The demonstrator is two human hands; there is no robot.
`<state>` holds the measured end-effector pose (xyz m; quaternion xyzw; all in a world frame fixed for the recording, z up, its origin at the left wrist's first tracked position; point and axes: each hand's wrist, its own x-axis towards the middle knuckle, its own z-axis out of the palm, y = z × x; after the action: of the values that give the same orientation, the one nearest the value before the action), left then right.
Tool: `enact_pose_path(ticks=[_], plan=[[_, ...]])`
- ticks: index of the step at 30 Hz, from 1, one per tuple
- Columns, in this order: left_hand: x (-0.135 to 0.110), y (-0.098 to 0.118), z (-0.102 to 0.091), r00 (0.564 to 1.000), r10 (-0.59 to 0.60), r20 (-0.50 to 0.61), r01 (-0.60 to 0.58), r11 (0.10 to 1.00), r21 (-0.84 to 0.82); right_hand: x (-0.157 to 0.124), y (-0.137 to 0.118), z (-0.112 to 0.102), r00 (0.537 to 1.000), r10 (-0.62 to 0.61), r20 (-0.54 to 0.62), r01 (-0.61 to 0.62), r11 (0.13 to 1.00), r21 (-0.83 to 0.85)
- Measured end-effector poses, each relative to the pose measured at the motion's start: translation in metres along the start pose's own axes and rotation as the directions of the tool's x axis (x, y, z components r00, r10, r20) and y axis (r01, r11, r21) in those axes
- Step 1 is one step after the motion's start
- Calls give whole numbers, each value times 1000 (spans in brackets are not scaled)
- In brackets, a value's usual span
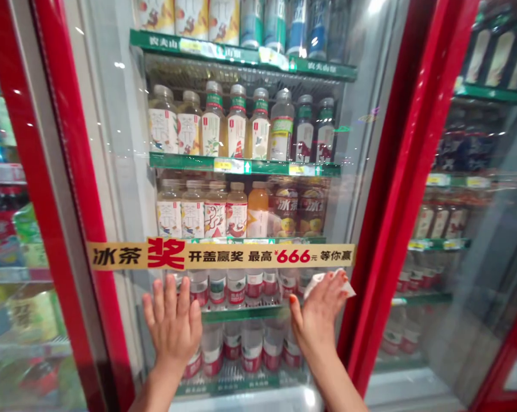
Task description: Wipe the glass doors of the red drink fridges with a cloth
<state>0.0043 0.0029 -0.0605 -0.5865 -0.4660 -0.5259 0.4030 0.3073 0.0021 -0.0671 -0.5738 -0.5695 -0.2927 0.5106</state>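
Observation:
My left hand is raised with its fingers stretched out, palm toward the glass door, below the left part of a yellow printed strip. It holds nothing. Lower right of the same strip, my right hand holds a white tissue against the glass. Its fingers lie over the tissue and cover most of it, while the thumb points up, apart from the rest. White edges of the tissue show around the fingers, close to the strip's right end.
Behind the glass, drink bottles stand in rows on shelves with green front edges. A red door frame runs down the right side, another red frame down the left. Further stocked coolers flank both sides.

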Motion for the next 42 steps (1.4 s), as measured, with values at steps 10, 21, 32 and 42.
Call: enact_pose_path(ticks=[10,21,32,42], plan=[[6,98,-40,977,101,189,-15,912,-409,-36,-82,25,872,-485,66,451,849,276],[22,13,-15,992,70,107,-71,997,6,3,80,-8,875,-460,-149,472,880,52],[-70,10,-24,980,144,138,-169,967,193,-4,92,12,851,-450,-270,465,885,-9],[-63,28,-21,961,175,216,-218,956,197,-7,96,16,855,-429,-292,446,895,-12]])
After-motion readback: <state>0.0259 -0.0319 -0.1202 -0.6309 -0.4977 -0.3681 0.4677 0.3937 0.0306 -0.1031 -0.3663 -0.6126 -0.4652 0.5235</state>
